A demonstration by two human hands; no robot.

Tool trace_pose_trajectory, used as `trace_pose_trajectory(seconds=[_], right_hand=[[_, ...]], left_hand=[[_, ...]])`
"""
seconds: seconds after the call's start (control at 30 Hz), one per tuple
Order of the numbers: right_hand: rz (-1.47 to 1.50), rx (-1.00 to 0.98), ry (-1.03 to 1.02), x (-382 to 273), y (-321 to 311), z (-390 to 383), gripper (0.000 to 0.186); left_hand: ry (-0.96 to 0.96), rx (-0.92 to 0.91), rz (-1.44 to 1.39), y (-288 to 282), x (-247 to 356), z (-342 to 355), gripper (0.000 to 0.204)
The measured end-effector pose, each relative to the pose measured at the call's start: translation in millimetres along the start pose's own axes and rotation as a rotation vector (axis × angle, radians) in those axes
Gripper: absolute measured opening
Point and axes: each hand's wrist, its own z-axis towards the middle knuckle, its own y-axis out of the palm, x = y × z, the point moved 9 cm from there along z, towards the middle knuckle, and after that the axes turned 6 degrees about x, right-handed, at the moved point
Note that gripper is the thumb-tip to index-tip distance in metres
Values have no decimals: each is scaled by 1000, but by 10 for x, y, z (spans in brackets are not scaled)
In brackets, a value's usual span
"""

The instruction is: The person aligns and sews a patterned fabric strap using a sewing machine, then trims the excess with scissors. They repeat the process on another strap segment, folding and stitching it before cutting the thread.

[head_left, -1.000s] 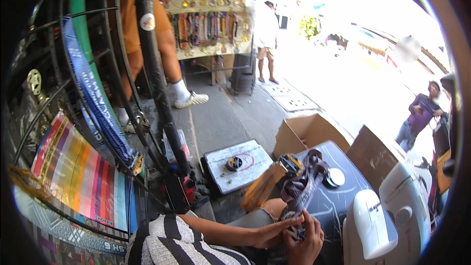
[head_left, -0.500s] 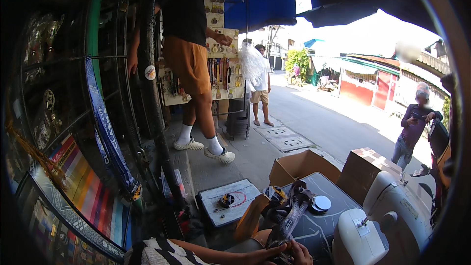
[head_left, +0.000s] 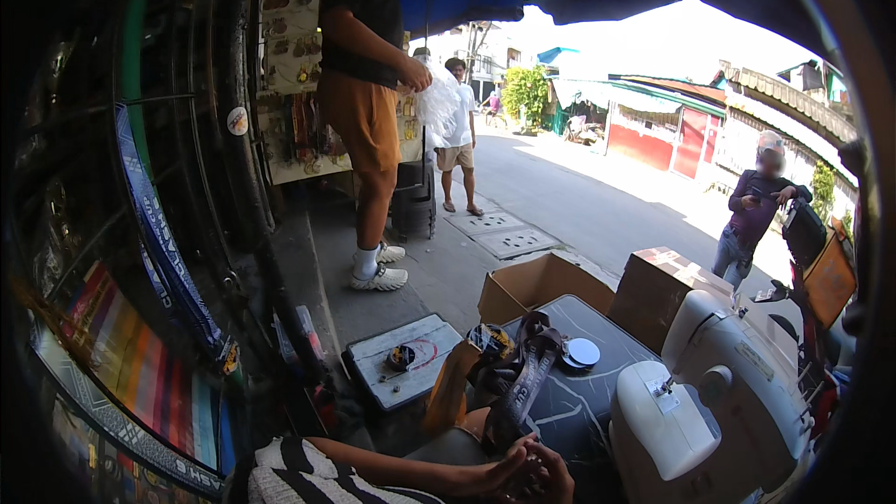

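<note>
My left hand (head_left: 504,476) and my right hand (head_left: 553,474) are close together at the lower middle, over my lap, with fingers curled inward. Whatever lies between the fingers is too small and dark to make out. Just beyond them hangs a dark lanyard ribbon (head_left: 525,394) with pale lettering, its lower end reaching down by my left hand. The rest of the ribbon is bunched on the dark marbled tabletop (head_left: 597,401). Beside the bunch sit a yellow-and-black roll (head_left: 492,341) and a round white-topped object (head_left: 581,353).
A white sewing machine (head_left: 737,383) stands at the right. Behind the table are an open carton (head_left: 523,289) and a closed carton (head_left: 653,294). A low stool (head_left: 401,359) holds a small dark roll. A person in orange shorts (head_left: 359,121) stands beyond it; lanyards (head_left: 163,233) hang left.
The view has swung right, shifting the scene leftward. The person in orange shorts has brought their feet together and turned toward the street. My hands stay together, the ribbon less clearly in the fingers.
</note>
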Motion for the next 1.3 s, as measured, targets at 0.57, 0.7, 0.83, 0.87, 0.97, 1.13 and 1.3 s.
trace_pose_trajectory(seconds=[0.57,0.7,0.83,0.87,0.97,1.13,1.3], right_hand=[[-83,177,-180,-317,-80,52,79],[-178,170,-119,-218,-64,-17,79],[-36,155,-73,-157,-84,-41,76],[-22,150,-95,-184,-101,-40,75],[-25,193,-153,-260,-159,0,73],[-199,185,-216,-370,-162,-3,76],[-240,255,-213,-346,-153,-84,80]], left_hand=[[248,-280,255,-44,402,-16,101],[231,-327,205,9,403,-22,99],[106,-323,299,46,372,-58,96],[163,-315,312,64,442,-77,94],[236,-276,382,84,549,-87,93],[249,-312,245,120,524,-50,94],[148,-335,141,99,366,0,98]])
